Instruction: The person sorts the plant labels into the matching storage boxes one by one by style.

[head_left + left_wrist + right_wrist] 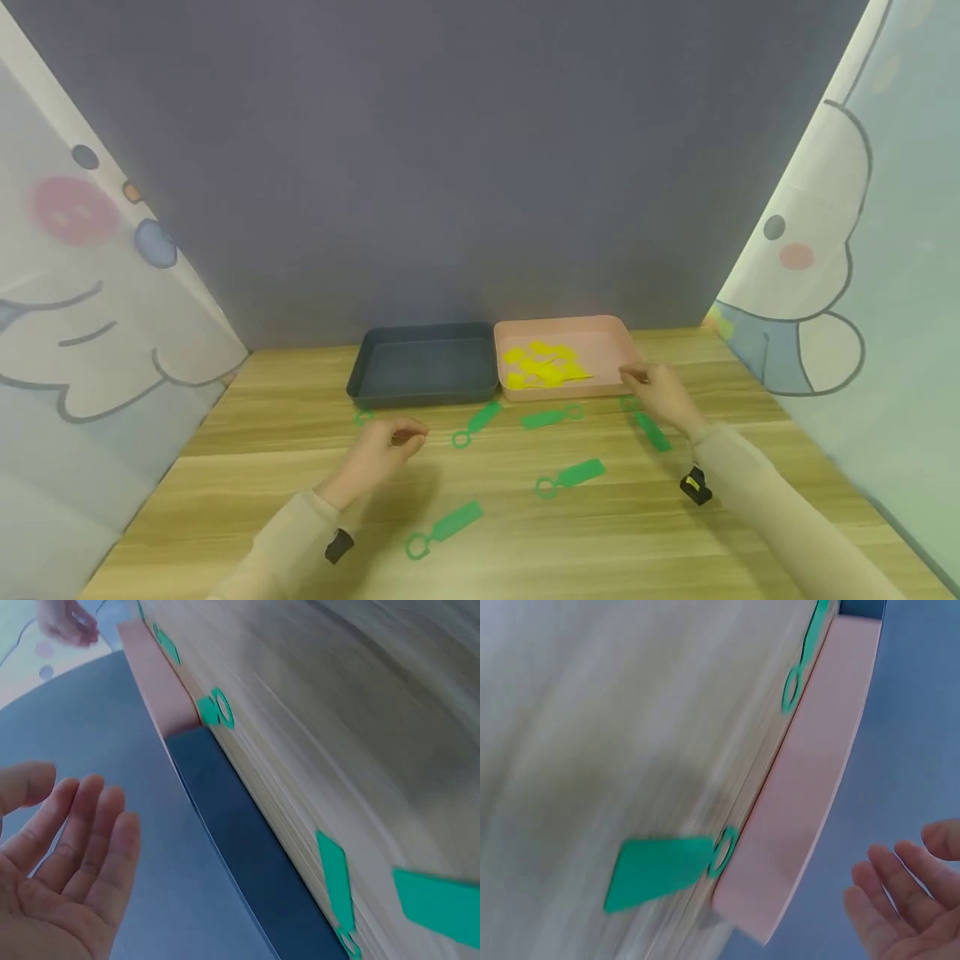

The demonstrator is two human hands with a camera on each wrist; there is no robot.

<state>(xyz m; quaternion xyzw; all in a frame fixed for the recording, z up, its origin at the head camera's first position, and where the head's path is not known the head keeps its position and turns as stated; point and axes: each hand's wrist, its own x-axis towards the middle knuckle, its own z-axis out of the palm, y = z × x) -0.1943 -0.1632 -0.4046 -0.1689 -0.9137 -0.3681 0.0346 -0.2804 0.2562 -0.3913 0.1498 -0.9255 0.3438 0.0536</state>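
I have free room above the wooden table [525, 542] between the left hand [378, 454] and the right hand [663, 396]; the green pieces [581, 473] below lie flat and barely obstruct. On the far side, the dark tray [427, 364] and pink tray [558, 391] stand side by side, their walls blocking a low pass, while over the rims I can reach as far as the grey backdrop [480, 167]. Printed panels [892, 333] stop me at left and right.

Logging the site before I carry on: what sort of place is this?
Probably a screened-off work booth: a wood-grain tabletop, a plain dark-grey upright panel behind it, and pale cartoon-printed sheets at both sides.
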